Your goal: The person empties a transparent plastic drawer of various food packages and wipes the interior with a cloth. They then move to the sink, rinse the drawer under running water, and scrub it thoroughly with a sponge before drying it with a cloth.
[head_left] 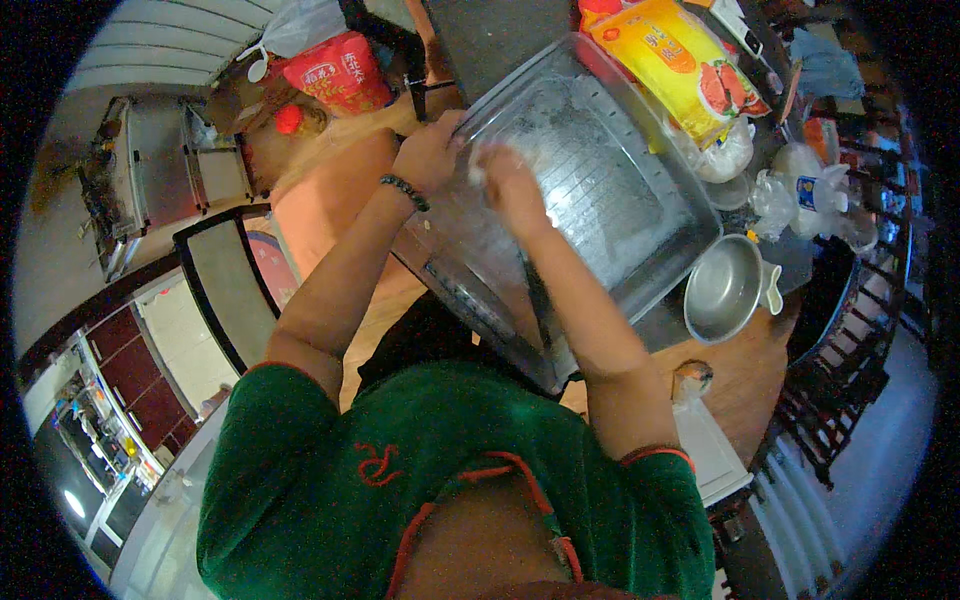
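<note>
A large clear plastic bin (612, 200) stands tilted in front of me, its see-through bottom wet and streaked with whitish marks. My left hand (430, 155) is closed on the bin's left rim, and a dark beaded bracelet circles that wrist. Inside the bin, near the left wall, my right hand (512, 190) is smeared by motion. Its fingers look curled in, with something pale at their tips that is too blurred to name.
A yellow printed bag (680, 65) lies past the bin's far right side. Right of the bin sits a round metal pan (722, 290), with clear plastic bottles (805, 190) beyond it. A red bag (340, 75) is at the far left. A dark-framed chair (225, 280) stands left.
</note>
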A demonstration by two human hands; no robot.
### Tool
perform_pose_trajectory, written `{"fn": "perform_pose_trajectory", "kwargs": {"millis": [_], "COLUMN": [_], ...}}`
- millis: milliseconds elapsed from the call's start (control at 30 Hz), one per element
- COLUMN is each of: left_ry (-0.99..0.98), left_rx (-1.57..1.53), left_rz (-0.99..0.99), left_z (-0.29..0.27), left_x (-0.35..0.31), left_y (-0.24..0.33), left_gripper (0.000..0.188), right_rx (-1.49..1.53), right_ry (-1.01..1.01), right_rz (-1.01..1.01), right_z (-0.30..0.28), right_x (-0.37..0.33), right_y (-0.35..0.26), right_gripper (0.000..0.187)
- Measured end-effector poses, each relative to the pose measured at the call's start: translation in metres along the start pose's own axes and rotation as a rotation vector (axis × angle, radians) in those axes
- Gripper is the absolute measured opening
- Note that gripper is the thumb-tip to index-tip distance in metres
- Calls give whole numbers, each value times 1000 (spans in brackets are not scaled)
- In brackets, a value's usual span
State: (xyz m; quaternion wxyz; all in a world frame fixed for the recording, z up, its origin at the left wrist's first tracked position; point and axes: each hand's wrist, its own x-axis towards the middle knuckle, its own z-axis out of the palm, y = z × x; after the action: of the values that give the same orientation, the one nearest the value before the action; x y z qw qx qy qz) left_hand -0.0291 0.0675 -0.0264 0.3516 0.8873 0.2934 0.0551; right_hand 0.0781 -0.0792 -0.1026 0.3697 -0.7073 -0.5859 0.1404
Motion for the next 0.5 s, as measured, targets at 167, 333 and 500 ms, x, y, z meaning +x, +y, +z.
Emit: {"fn": "perform_pose_trajectory", "kwargs": {"millis": [167,333,500], "left_ry": [-151,-170,-126], "left_rx": [-45,-92,-241], "left_rz": [-186,-51,-74], "left_z": [3,-30,-8], "left_x": [-21,-47,-56], "left_y": [6,44,21], "left_gripper": [38,38,40], "right_rx": [352,-36,42], "right_ry": [116,335,-79], "right_rz": [214,213,170], "right_z": [-54,-93,-8], "right_x": [-20,60,-10], "right_y": [-27,49,-31], "right_gripper": [28,30,33]}}
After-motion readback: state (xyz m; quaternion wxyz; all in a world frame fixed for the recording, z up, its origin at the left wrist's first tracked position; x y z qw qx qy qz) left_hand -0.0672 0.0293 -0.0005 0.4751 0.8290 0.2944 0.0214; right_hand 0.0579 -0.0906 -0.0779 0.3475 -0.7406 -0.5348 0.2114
